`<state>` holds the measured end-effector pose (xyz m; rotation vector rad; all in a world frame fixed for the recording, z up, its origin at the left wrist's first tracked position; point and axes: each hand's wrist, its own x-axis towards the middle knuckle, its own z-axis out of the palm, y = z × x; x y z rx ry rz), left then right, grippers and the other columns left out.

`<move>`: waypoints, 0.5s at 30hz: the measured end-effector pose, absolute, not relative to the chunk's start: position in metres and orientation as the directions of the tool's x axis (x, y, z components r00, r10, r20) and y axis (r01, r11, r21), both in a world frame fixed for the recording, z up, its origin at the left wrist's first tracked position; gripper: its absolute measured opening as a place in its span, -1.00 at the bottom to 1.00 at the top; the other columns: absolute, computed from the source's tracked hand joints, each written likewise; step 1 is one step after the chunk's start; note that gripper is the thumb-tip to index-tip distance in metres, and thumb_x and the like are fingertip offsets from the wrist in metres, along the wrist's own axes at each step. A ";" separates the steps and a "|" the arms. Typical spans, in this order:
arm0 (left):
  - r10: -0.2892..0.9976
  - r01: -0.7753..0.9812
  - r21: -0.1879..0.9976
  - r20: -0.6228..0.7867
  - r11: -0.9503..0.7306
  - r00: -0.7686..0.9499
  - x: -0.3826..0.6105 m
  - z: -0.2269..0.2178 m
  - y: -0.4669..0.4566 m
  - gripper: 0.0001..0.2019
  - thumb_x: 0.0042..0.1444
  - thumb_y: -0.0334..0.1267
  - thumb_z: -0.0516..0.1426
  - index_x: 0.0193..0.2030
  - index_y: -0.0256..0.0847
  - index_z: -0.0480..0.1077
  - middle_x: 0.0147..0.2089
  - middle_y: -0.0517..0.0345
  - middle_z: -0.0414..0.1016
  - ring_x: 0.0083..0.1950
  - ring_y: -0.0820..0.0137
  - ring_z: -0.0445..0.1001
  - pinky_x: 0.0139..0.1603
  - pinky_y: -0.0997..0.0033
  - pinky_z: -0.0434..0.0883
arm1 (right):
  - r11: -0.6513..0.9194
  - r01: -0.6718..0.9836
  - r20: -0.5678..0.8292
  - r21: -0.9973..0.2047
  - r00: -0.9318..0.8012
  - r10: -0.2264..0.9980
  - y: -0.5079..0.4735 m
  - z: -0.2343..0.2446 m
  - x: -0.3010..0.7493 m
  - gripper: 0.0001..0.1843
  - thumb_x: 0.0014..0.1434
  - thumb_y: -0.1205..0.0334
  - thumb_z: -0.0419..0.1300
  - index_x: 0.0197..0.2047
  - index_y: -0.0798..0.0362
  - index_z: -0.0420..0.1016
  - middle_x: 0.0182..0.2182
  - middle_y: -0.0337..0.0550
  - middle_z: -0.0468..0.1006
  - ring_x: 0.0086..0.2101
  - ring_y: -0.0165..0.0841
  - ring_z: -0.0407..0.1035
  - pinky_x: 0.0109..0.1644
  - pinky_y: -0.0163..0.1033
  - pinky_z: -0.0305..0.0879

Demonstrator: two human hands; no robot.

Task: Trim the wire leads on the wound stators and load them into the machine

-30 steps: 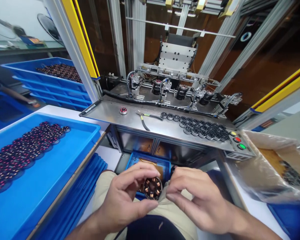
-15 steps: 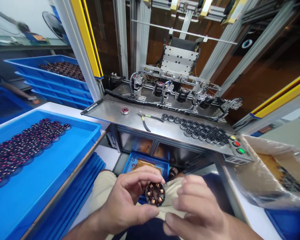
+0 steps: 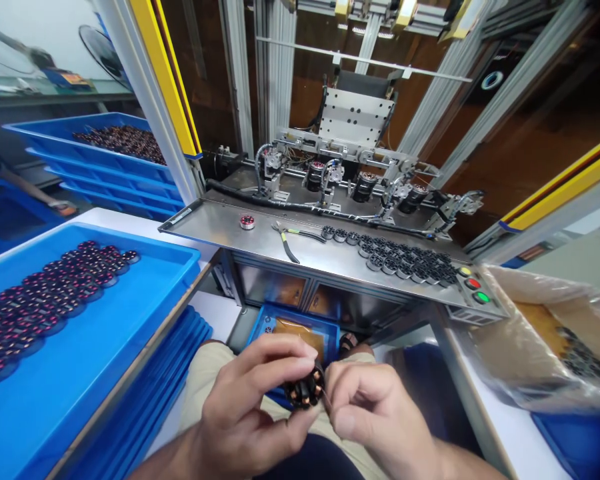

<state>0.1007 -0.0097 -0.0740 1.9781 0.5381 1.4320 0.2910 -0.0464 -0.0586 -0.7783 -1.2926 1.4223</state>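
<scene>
An aluminium-framed machine [image 3: 356, 117] fills the view ahead, with yellow-edged posts [image 3: 165, 73] on either side and black spindles [image 3: 363, 189] in a row behind a steel shelf [image 3: 220, 230]. A fan [image 3: 103, 57] stands far off to the left, above a stack of blue trays [image 3: 95, 150] holding a heap of dark wound parts. Nearer on the left, a wide blue tray [image 3: 105, 230] carries overlapping rows of wound stators [image 3: 45, 293] with red-tinged windings. On the right lies a clear bag [image 3: 535, 293] in a carton, with dark parts inside.

The shelf bears rows of bare black cores [image 3: 405, 261] toward its right end, pliers [image 3: 285, 235] with green-and-black handles near the middle, and a lone red-and-silver part [image 3: 247, 222] left of them. A panel at its right corner has yellow, red and green buttons [image 3: 473, 283].

Below the shelf sits a small blue bin [image 3: 295, 320], just beyond the person's khaki shorts [image 3: 220, 373]. Over the lap, the left hand [image 3: 245, 393] is curled firmly around a copper-wound stator [image 3: 305, 387], which sits between both hands. The right hand [image 3: 375, 413] is pinched at the stator's edge, touching it, though whether it grips the stator or something finer is too small to tell
</scene>
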 end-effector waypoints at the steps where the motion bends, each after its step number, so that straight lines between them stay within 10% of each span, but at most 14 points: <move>1: 0.642 -0.010 0.679 0.699 -0.734 0.316 0.101 -0.076 -0.010 -0.36 -0.05 -0.57 0.29 0.19 -0.06 0.38 0.04 0.05 0.47 -0.01 0.32 0.52 -0.08 0.46 0.54 | -0.037 -0.395 0.082 -0.918 -0.280 0.956 -0.048 -0.063 0.285 -0.67 0.07 0.11 0.41 -0.55 0.10 0.44 -0.61 -0.29 0.37 -0.55 -0.50 0.22 -0.45 -0.35 0.14; 7: 0.695 -0.070 0.721 0.686 -0.689 0.217 0.110 -0.074 -0.009 -0.41 -0.09 -0.58 0.30 0.11 -0.05 0.46 -0.02 0.03 0.54 -0.05 0.28 0.55 -0.14 0.44 0.55 | -0.160 -0.668 0.066 -0.727 -0.300 0.952 -0.055 -0.095 0.266 -0.59 -0.04 0.10 0.45 -0.61 0.08 0.32 -0.69 -0.38 0.23 -0.64 -0.55 0.09 -0.51 -0.39 0.04; 11: 0.795 -0.305 0.829 0.546 -0.468 0.265 0.113 -0.067 -0.004 -0.50 -0.08 -0.51 0.34 0.04 -0.05 0.52 -0.05 0.03 0.55 -0.03 0.27 0.54 -0.08 0.42 0.53 | 0.165 -0.276 0.240 -0.947 -0.266 0.933 -0.049 -0.088 0.305 -0.68 0.05 0.08 0.42 -0.53 0.09 0.47 -0.60 -0.27 0.38 -0.54 -0.45 0.26 -0.45 -0.33 0.15; 15: 0.817 -0.466 0.865 0.399 -0.185 0.416 0.118 -0.064 -0.002 -0.60 -0.09 -0.32 0.40 -0.04 -0.08 0.58 -0.11 0.03 0.55 -0.08 0.31 0.52 -0.11 0.46 0.49 | 0.620 0.184 0.555 -0.763 -0.307 0.773 -0.035 -0.050 0.344 -0.76 0.15 0.33 0.35 -0.09 0.07 0.54 -0.33 -0.12 0.51 -0.30 -0.31 0.41 -0.22 -0.17 0.36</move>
